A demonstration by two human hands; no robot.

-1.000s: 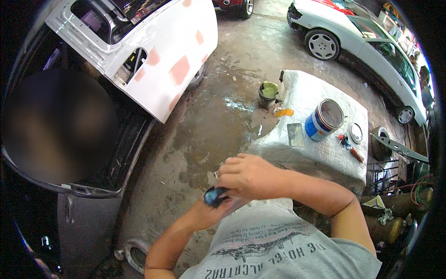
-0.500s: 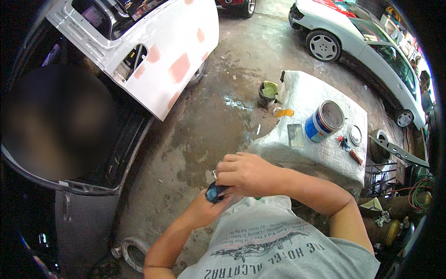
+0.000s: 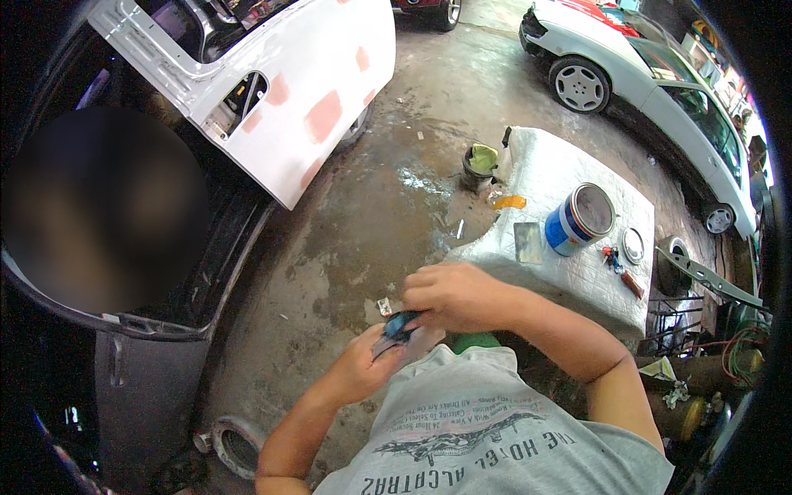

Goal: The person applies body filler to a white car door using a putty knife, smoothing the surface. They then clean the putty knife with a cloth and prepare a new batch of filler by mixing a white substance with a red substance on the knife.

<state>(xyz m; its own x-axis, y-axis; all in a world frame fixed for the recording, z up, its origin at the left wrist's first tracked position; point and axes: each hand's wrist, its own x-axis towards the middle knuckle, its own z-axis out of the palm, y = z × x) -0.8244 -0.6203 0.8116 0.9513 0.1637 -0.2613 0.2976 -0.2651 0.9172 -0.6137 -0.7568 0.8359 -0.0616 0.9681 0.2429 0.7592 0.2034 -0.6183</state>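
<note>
In front of my chest, both hands are closed around a small blue-and-black object (image 3: pixel 400 325) with a thin grey sheet (image 3: pixel 422 339) folded against it. My left hand (image 3: pixel 360 363) grips it from the lower left, fingers wrapped round the sheet's edge. From the upper right, my right hand (image 3: pixel 450 299) presses on its other end with curled fingers. The fingers partly hide the object, so its exact kind cannot be made out.
A silver-covered table (image 3: pixel 561 157) at right holds a blue-labelled can (image 3: pixel 577 221), a round lid (image 3: pixel 633 244), a flat grey plate (image 3: pixel 528 242) and a red-handled tool (image 3: pixel 632 285). A dark bucket (image 3: pixel 478 169) stands beside it. An open white car door (image 3: pixel 330 74) with pink patches juts from the left.
Both hands and the blue-and-black object have shifted slightly right and up. The right hand has slid outward, and more of the grey sheet shows between the hands.
</note>
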